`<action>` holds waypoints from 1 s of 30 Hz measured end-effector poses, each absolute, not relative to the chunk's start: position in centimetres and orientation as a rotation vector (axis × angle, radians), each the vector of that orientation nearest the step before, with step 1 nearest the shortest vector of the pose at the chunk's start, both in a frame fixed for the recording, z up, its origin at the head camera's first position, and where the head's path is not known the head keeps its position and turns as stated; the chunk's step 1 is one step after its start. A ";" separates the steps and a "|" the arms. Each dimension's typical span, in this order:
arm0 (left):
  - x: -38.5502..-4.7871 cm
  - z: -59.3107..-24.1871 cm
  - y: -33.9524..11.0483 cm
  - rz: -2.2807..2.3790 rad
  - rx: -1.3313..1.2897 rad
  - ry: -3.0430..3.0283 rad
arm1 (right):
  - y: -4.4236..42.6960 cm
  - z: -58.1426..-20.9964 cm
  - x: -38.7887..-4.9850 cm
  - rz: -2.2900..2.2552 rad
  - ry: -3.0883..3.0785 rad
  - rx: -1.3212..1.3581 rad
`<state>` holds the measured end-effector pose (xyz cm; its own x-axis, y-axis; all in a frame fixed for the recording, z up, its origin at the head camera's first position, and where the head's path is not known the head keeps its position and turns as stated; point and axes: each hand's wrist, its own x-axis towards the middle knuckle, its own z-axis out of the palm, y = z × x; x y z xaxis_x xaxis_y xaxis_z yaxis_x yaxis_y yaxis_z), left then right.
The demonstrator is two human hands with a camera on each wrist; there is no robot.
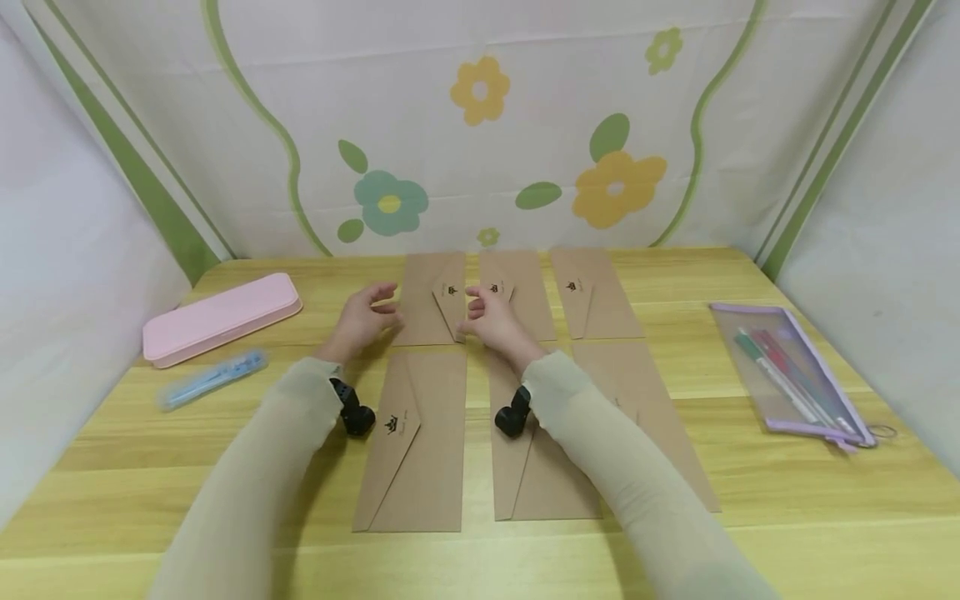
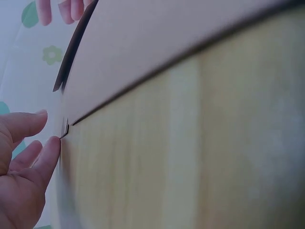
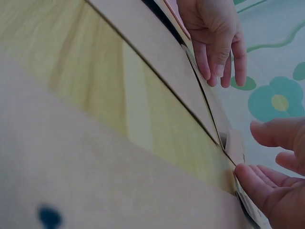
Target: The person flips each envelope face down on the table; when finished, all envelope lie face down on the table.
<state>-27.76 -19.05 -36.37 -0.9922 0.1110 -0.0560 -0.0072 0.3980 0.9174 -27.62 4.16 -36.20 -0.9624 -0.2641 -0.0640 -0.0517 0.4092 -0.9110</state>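
Several brown paper envelopes with black crown prints lie in two rows. At the far left envelope [image 1: 423, 304], my left hand [image 1: 365, 317] is by the left edge, its fingers loosely bent. My right hand [image 1: 495, 321] is by that envelope's right edge, partly over the far middle envelope [image 1: 527, 292]. In the left wrist view, the left hand [image 2: 24, 167] has thumb and fingers apart beside an envelope edge. Thumb and forefinger of the right hand [image 3: 281, 176] also stand apart in the right wrist view. Whether any fingertips touch paper is hard to tell.
A pink case [image 1: 225, 317] and a clear sleeve with blue items [image 1: 213, 379] lie to the left. On the right is a purple-edged mesh pouch [image 1: 750, 387] holding pens. A flower-printed cloth [image 1: 450, 125] hangs behind the wooden table [image 1: 660, 550].
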 end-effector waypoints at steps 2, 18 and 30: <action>-27.7 -36.5 -19.1 1.684 0.082 2.524 | 4.0 -36.3 -27.6 -1.602 2.435 -0.236; -28.0 -36.9 -19.0 1.729 0.008 2.440 | 3.2 -36.5 -27.9 -1.581 2.428 -0.250; -27.8 -36.7 -18.7 1.874 -0.176 2.282 | 2.7 -36.6 -27.5 -1.635 2.378 -0.126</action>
<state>-27.82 -18.67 -36.74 -0.9761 0.0246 -0.2161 -0.2072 0.1971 0.9582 -27.51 2.69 -36.61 -0.9644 -0.2123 -0.1577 0.0712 0.3659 -0.9279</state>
